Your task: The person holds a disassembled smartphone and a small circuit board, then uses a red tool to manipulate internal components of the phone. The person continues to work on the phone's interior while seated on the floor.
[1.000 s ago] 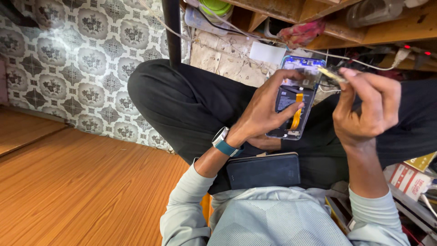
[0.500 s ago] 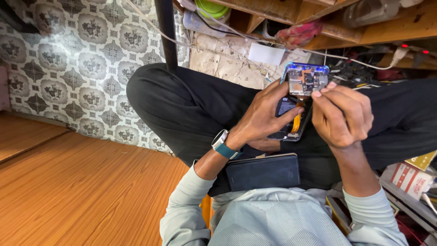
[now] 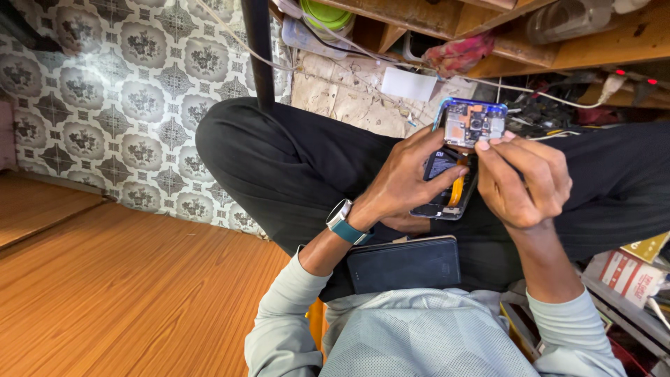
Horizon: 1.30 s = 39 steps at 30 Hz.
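An opened smartphone (image 3: 464, 150) with its back cover off shows a circuit board at the top, a black battery and an orange flex cable. My left hand (image 3: 405, 181) grips it from the left side, thumb across the battery; a watch with a teal strap is on that wrist. My right hand (image 3: 520, 181) is closed over the phone's right side, its fingertips pressing on the lower edge of the circuit board. The phone is held above my lap, over black trousers.
A black wallet-like case (image 3: 405, 264) lies on my lap below the hands. Wooden shelves (image 3: 488, 28) with cables, a red cloth and a green lid are above. Patterned floor tiles (image 3: 105, 105) lie to the left, a wooden surface (image 3: 105, 293) lower left, boxes (image 3: 631, 276) at right.
My right hand, which held a small tool away from the phone a second ago, has come down onto the phone and now presses on the circuit board. The left hand keeps its grip.
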Motion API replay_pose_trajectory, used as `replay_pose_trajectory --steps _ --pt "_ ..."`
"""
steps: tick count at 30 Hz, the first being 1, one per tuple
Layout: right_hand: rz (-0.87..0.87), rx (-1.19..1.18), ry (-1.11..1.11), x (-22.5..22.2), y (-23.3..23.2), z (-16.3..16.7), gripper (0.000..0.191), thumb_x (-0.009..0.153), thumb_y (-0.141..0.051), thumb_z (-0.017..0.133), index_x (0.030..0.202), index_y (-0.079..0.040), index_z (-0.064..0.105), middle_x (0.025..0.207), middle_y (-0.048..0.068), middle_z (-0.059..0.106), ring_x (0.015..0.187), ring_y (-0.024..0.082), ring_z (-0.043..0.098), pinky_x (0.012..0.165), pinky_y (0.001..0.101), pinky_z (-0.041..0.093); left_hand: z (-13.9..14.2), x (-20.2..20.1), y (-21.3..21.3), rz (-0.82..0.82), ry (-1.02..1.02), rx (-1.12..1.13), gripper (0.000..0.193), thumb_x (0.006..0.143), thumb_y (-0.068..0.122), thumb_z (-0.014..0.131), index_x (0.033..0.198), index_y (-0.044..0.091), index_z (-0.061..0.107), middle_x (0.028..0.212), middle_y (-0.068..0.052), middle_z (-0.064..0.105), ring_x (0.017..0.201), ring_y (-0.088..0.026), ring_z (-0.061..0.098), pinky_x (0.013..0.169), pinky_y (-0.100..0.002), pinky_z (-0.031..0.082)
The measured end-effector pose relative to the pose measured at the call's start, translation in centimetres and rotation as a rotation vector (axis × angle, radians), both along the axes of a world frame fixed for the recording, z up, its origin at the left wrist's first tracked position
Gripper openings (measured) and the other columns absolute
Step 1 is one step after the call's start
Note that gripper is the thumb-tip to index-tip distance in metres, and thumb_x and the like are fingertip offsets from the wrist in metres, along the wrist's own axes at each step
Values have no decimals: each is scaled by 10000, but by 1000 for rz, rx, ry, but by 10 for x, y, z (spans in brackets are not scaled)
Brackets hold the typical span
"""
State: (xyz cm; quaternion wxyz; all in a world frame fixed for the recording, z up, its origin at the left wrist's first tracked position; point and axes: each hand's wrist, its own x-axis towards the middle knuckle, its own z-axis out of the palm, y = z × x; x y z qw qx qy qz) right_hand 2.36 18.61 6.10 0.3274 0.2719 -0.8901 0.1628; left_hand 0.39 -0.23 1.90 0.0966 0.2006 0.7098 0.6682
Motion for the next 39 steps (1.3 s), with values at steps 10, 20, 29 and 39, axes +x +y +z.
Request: replay_pose_trajectory --steps 10,20,29,39 --pt "-11 19 -102 -11 -6 13 233 839 137 863 1017 -3 809 973 111 688 921 273 671 795 378 588 -13 4 3 1 -135 9 337 911 129 820 1199 41 667 1130 -109 687 1063 -249 687 953 -353 572" --pt "63 -141 -391 -35 -5 21 199 914 85 871 1056 2 759 1069 113 695 1008 281 668 861 394 550 -35 2 7 -48 -509 486 355 977 19 754 1296 -13 603 1270 -65 665 1150 -96 646 1030 -272 571" --pt "85 -139 -437 -36 -1 14 205 928 108 828 1100 15 765 1115 134 692 977 273 670 830 357 559 -28 -1 3 1 -426 371 334 993 42 750 1299 4 621 1282 -65 689 1155 -92 651 1033 -268 572" --pt "48 -272 -552 -32 1 6 173 959 98 791 1115 34 752 1161 174 662 971 261 710 819 339 598 -19 0 3 25 -454 299 334 984 49 737 1298 1 633 1228 -69 721 1097 -103 697 981 -272 601"
